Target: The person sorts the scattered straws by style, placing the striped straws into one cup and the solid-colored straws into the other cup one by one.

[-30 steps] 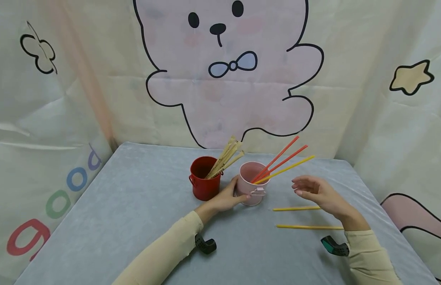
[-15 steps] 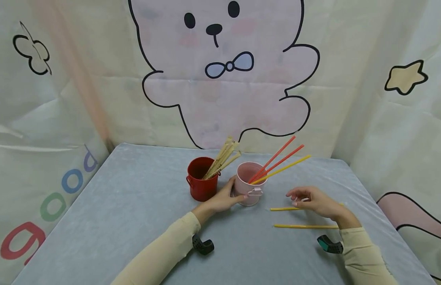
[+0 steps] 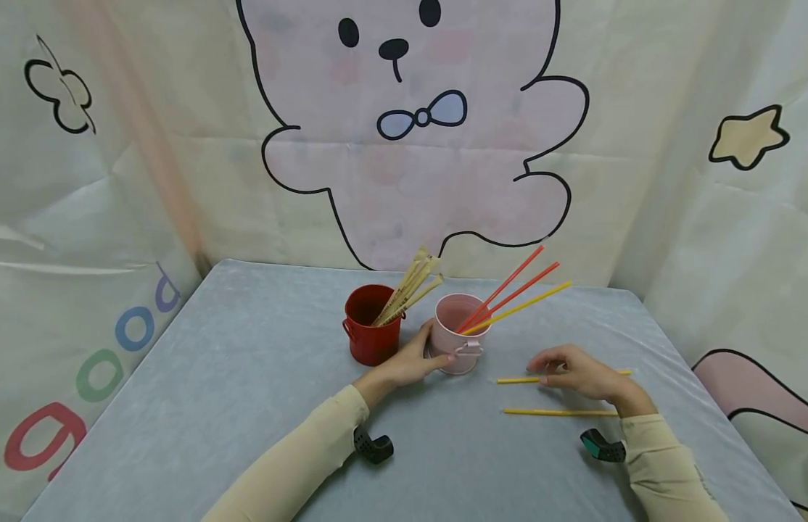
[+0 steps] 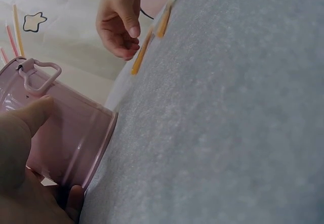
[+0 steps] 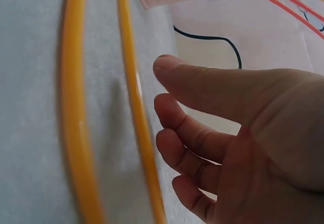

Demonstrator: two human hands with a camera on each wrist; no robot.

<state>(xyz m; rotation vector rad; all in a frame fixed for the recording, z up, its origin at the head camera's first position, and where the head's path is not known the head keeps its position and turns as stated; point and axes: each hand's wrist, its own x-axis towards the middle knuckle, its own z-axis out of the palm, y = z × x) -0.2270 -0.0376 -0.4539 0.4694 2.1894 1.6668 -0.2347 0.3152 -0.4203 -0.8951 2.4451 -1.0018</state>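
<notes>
My left hand [image 3: 404, 365] grips the side of a small pink bucket [image 3: 458, 357], thumb near its handle [image 4: 44, 78]. Two red straws [image 3: 525, 290] and one yellow straw [image 3: 534, 299] lean out over the bucket's right rim. To the right, my right hand [image 3: 574, 373] hovers low above the farther of two yellow straws [image 3: 516, 380] lying on the table. Its loosely bent fingers and thumb are apart and hold nothing, the fingertips close beside that straw [image 5: 135, 87] in the right wrist view. The nearer yellow straw [image 3: 557, 412] lies parallel to it.
Left of the pink bucket, a red bucket [image 3: 373, 348] holds several paper-wrapped sticks [image 3: 407, 293]. A pale blue cloth [image 3: 247, 377] covers the table. Behind stands a printed curtain [image 3: 482, 188] with a cartoon bear.
My right hand has come down and slightly left, from above the table to just over the farther yellow straw. My left hand stays on the pink bucket. The head view shifts slightly.
</notes>
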